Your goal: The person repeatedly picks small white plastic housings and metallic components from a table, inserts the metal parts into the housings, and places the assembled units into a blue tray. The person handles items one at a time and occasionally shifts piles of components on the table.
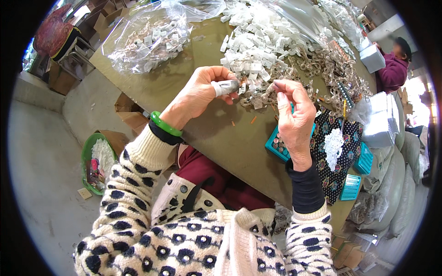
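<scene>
My left hand is over the table, its thumb and fingers pressed together and one digit wrapped in white tape with a dark tip. Beside it, my right hand is raised with thumb and forefinger curled close in a pinch. Whatever small thing either hand pinches is too fine to make out. Just beyond the fingertips lie thin, brownish chain-like pieces, joining a heap of small white tags. Under my right hand stands a teal basket with small round pieces in it.
A dark patterned cloth bears a pile of white bits. A clear plastic bag of tagged pieces lies at the far left. White stacks stand at right, near sacks. A green bin is on the floor; another person sits far right.
</scene>
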A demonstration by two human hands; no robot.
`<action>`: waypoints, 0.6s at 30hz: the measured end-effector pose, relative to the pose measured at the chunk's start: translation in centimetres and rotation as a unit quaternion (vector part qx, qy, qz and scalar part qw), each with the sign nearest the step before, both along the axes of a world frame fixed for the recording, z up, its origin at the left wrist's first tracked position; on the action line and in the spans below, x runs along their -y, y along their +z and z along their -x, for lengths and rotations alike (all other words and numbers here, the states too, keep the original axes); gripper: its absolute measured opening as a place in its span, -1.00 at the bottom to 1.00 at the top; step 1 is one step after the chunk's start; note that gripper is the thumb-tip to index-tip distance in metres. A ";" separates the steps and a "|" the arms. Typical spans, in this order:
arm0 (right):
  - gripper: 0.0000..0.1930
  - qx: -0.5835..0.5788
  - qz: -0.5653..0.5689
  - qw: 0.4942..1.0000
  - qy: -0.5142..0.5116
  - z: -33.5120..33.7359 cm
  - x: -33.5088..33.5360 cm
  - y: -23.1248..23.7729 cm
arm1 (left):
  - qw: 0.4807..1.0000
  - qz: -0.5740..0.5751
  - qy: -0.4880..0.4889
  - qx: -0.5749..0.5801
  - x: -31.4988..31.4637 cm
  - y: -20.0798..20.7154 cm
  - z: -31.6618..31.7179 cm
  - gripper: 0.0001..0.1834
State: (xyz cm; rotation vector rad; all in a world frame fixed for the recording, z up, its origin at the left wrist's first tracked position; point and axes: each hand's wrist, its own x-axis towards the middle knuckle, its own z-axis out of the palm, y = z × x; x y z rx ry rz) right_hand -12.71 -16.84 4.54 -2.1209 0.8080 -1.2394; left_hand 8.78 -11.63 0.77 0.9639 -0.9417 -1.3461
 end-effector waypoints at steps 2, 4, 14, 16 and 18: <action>-0.69 -0.082 0.153 0.985 0.020 -0.3 -0.4 0.9 | 0.999 0.004 -0.027 -0.040 -0.8 0.3 0.3 -0.89; -0.67 -0.135 0.171 0.975 0.045 -1.0 -1.0 1.2 | 0.996 0.025 -0.048 -0.068 -1.6 0.4 0.6 -0.87; -0.89 -0.063 -0.038 0.996 0.051 -0.9 -4.7 0.2 | 0.991 0.037 -0.067 -0.106 -4.7 0.5 1.9 -0.83; -0.88 -0.075 0.005 0.997 0.018 -0.5 -5.7 -0.1 | 0.983 0.004 -0.060 -0.175 -5.7 0.1 2.8 -0.81; -0.85 -0.091 0.054 0.994 0.010 -0.4 -6.5 -0.4 | 0.966 -0.027 -0.058 -0.251 -6.6 -0.3 3.8 -0.79</action>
